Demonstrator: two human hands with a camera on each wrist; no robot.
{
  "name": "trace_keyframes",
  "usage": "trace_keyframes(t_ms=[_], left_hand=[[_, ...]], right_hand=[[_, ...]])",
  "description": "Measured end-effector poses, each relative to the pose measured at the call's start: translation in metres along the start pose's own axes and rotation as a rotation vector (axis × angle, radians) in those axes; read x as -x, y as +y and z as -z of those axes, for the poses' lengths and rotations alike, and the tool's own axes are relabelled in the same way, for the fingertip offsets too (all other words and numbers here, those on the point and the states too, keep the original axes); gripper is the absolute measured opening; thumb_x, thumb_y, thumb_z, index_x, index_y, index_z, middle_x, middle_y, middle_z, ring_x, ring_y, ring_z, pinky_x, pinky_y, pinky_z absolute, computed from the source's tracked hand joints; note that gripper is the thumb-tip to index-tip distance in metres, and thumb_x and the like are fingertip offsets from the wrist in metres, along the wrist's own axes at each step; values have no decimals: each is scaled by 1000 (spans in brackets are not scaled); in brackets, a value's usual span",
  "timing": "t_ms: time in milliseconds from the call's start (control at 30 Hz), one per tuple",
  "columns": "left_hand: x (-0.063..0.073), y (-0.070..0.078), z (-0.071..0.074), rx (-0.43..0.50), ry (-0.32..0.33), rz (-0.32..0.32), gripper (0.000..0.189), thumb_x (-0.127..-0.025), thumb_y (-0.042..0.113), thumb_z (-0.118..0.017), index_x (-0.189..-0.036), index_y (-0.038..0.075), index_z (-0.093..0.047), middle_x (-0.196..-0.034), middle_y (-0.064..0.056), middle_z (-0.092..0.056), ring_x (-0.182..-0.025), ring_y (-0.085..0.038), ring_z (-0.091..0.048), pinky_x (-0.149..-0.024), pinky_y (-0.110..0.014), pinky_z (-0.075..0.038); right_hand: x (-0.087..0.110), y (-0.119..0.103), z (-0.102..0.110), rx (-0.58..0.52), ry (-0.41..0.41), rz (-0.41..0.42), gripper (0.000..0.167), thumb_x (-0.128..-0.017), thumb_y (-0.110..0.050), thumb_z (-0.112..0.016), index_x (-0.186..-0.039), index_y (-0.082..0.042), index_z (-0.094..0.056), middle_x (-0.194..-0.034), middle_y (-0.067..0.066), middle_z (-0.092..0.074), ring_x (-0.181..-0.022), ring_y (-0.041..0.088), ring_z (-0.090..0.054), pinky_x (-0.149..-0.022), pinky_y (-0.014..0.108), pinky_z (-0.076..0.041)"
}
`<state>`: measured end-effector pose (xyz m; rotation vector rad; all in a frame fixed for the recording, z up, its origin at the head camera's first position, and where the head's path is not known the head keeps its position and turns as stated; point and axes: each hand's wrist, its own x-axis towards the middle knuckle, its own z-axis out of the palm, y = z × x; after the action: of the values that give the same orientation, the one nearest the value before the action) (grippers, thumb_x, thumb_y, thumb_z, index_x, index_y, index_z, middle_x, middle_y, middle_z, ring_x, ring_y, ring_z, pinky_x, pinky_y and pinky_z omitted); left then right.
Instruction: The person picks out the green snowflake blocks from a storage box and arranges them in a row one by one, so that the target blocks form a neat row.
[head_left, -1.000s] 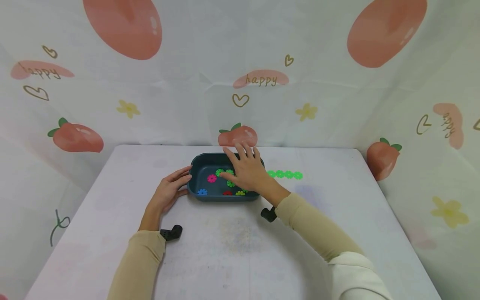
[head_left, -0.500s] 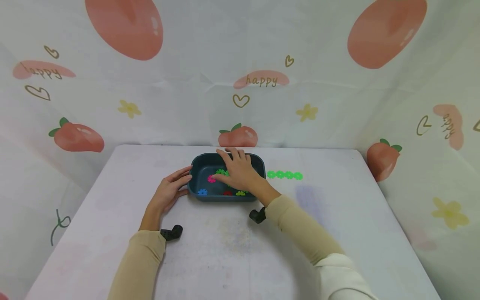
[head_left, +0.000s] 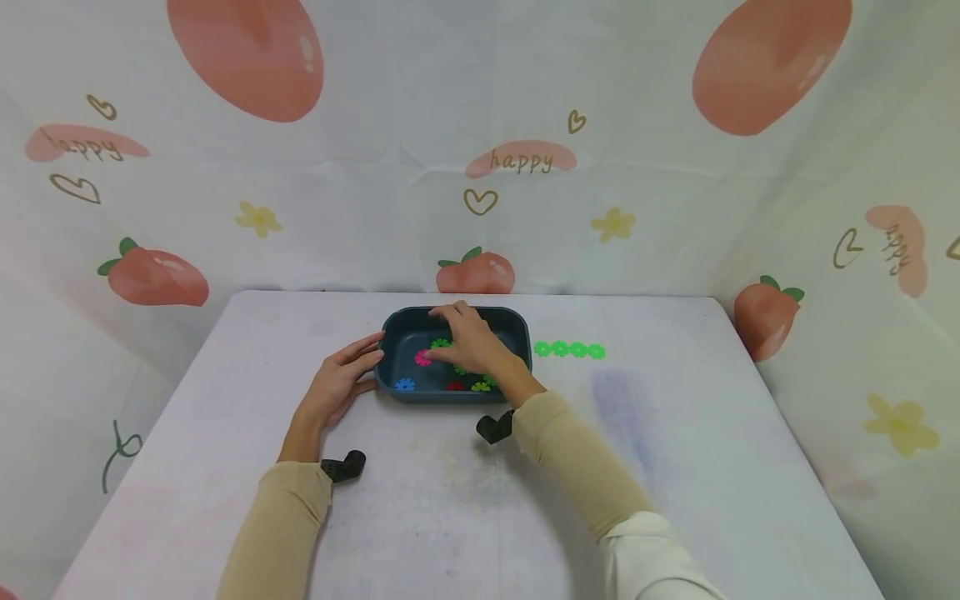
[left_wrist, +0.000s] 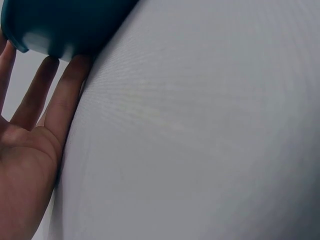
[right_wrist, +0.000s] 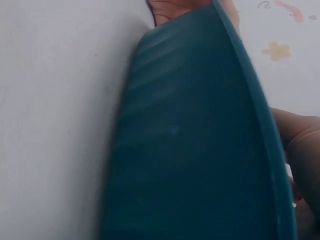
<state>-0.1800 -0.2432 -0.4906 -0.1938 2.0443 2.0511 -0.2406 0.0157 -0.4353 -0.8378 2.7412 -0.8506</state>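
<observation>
A dark teal plastic basin (head_left: 452,397) stands on the table and holds several notched snowflake discs. Among them are a pink disc (head_left: 422,357), a blue disc (head_left: 405,384), a red disc (head_left: 455,387) and green ones. My left hand (head_left: 333,387) rests its extended fingertips against the basin's left end; the left wrist view shows the fingers (left_wrist: 62,102) at its wall. My right hand (head_left: 480,346) reaches over the rim into the basin, fingers loosely bent and thumb apart, its thumb tip beside the pink disc. It hides part of the green discs.
To the right of the basin, a row of several bright green discs (head_left: 569,349) lies on the white table (head_left: 420,517). A printed curtain (head_left: 360,167) hangs behind the table and along its sides. Each wrist wears a small black camera (head_left: 345,466).
My right hand has moved left and lower into the basin, its thumb ending beside the pink disc and its fingers bending more. My left hand stays at the basin's left end.
</observation>
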Motion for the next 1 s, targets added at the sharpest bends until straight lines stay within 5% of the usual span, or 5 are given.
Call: trace_keyframes(t_ms=[233,500,1000], left_hand=[[0,0,1,-3,-3,2,63,-99,40,-66,-155,20,-45,-161,-11,-40,-124,-9,-54,-90,-23,-58],[-3,-3,-1,-1,-10,6,64,-99,40,-67,-155,20,-45,-161,-11,-39,-121,-7,-56,-90,-23,-58],[-4,-2,2,20,-4,8,61,-100,36,-66,-155,20,-45,-160,-9,-39,-124,-9,-55,-89,-24,-59]], right_hand=[[-7,5,-9,-100,-34,-23,67,-89,-32,-81,-146,-11,-51,-140,10,-54,-131,24,-52,-115,39,-45],[-14,13,-16,-189,-47,-26,64,-88,-18,-81,-145,-6,-53,-139,16,-57,-130,28,-54,-114,42,-45],[-21,24,-27,-180,-32,-20,56,-87,-11,-82,-138,-6,-59,-137,11,-63,-129,26,-59,-112,38,-47]])
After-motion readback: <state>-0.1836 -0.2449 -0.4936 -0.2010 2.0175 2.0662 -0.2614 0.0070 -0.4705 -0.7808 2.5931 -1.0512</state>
